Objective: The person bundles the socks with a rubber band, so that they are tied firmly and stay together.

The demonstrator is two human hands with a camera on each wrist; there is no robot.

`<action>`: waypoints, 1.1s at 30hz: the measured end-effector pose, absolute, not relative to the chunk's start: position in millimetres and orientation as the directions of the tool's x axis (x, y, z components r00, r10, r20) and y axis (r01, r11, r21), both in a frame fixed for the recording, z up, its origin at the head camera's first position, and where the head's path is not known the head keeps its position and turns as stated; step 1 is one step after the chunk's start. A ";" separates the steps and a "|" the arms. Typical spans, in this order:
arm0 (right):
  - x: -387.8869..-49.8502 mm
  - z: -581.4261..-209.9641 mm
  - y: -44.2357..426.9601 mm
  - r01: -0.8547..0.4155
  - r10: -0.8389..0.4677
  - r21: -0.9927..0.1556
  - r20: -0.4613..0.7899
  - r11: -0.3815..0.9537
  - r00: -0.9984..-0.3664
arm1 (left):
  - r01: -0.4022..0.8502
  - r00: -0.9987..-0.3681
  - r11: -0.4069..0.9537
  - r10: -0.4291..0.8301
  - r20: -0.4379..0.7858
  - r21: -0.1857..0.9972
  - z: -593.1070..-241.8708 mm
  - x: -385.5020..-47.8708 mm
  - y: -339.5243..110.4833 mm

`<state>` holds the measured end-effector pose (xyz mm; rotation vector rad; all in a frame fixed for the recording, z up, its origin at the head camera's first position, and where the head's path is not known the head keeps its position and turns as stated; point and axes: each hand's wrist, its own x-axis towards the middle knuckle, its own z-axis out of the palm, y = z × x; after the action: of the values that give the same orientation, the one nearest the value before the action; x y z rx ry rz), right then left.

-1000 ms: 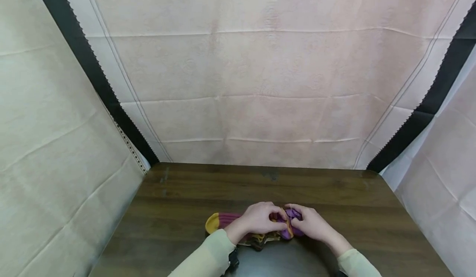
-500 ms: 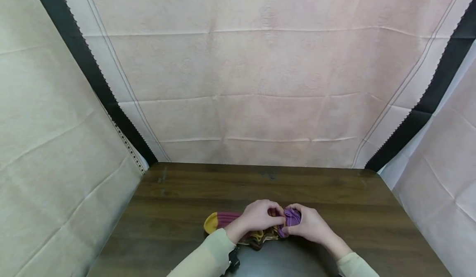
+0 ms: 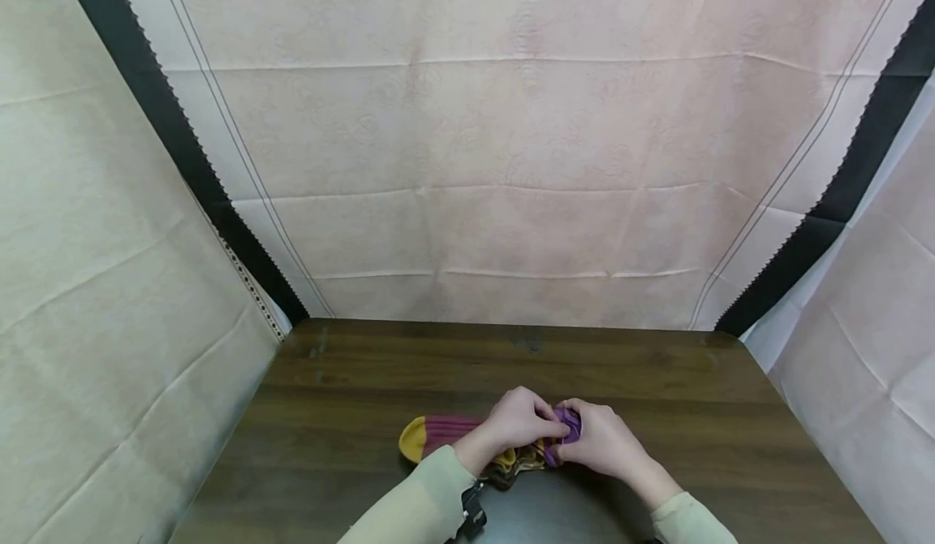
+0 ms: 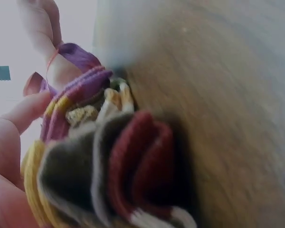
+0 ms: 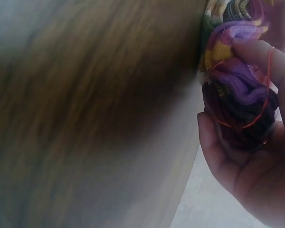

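Note:
A bundle of striped socks (image 3: 453, 433), maroon, yellow, purple and brown, lies on the wooden table. My left hand (image 3: 517, 422) reaches over its middle, thumb and finger pinching near the purple end. The right hand (image 3: 602, 444) grips that purple end from the right, its fingers curled around it. In the right wrist view a thin orange rubber band (image 5: 267, 78) loops across the dark end of the bundle and passes by the right thumb. Folded sock layers (image 4: 142, 161) show close up in the left wrist view. The left fingertips' exact hold is partly hidden.
The brown wooden table (image 3: 365, 373) has rounded far corners. Pale fabric walls (image 3: 511, 162) with black strips (image 3: 219, 195) rise behind it and at both sides. A black strap device (image 3: 473, 511) sits at the left wrist.
The right hand has shifted slightly left and now covers more of the purple end. The left hand has moved slightly up and its fingertips have come closer to the right hand.

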<state>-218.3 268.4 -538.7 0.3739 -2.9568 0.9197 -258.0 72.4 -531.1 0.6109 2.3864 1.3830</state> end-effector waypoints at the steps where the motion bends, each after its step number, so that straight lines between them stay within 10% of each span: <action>1: -218.5 -538.9 268.4 -0.235 -0.221 -0.554 0.093 0.799 -0.971 | 0.199 -0.862 0.447 0.503 -0.061 0.872 -530.2 -257.3 73.6; 13: -218.1 -539.0 280.9 -0.127 -0.223 -0.745 -0.030 0.655 -0.974 | 0.133 -0.939 0.583 0.332 -0.085 0.801 -530.2 -253.1 77.6; 21: -217.6 -551.6 280.0 0.009 -0.262 -0.961 -0.084 0.276 -0.961 | 0.160 -0.956 0.580 0.293 -0.021 0.799 -535.9 -259.5 75.9; 33: -216.5 -549.9 296.4 0.071 -0.434 -0.985 -0.134 0.157 -0.891 | 0.156 -0.958 0.543 0.288 -0.008 0.825 -537.8 -259.5 74.9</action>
<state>-216.5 296.4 -549.9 0.4469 -2.6526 2.3024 -259.5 74.9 -537.8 0.3815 2.6313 1.3857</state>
